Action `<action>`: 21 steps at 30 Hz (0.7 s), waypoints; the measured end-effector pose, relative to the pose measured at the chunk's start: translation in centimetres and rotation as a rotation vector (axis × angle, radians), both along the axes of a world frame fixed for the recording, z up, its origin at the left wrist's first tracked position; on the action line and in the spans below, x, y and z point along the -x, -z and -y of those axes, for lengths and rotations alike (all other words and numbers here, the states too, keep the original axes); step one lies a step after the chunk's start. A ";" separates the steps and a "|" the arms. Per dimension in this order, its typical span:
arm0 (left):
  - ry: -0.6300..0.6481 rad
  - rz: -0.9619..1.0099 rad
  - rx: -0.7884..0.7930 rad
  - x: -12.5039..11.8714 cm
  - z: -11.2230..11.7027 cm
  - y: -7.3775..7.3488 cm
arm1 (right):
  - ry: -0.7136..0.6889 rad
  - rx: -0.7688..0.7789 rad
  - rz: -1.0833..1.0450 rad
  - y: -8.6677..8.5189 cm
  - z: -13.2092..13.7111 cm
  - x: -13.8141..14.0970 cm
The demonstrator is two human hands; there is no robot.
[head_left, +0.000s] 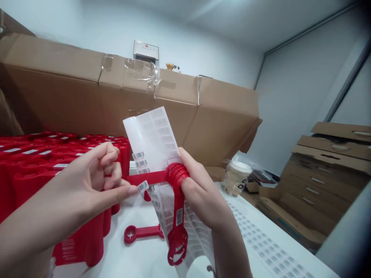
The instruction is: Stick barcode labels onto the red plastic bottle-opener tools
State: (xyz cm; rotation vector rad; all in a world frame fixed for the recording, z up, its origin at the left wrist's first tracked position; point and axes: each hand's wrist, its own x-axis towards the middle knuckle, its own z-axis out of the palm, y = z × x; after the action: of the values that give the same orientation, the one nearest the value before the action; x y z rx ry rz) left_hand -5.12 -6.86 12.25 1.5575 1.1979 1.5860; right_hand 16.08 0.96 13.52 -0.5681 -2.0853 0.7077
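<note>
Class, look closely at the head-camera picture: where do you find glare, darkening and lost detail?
In the head view, a pale glare streak runs down the glossy label sheet by the right hand; in the head view, the upper right corner falls into darkness; also in the head view, the print in the wall frame is too small and soft to read.

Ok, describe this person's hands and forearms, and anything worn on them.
The left hand and right hand wear no gloves, and no rings show. No sleeves cover the visible left forearm or right forearm. A pale bit by the left and a dark bit by the right are too unclear to identify.
</note>
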 end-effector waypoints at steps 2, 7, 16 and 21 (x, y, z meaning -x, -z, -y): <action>-0.023 -0.023 0.001 0.0 -0.6 0.1 | -0.006 -0.002 0.021 -0.1 0.1 -0.1; 0.032 -0.046 0.022 1.0 -1.2 0.3 | 0.016 -0.014 0.108 -0.3 0.1 -0.6; 0.126 -0.119 0.029 1.1 -0.5 0.3 | 0.060 0.031 0.163 -0.3 0.3 -0.9; 0.139 -0.089 0.085 1.2 -0.8 0.4 | 0.056 0.052 0.155 -0.5 0.7 -0.8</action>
State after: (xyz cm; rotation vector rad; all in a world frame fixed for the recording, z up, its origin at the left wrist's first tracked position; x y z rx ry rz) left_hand -6.30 -6.08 11.85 1.6340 1.1614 1.3728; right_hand 16.88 0.28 14.04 -0.7283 -2.1898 0.7063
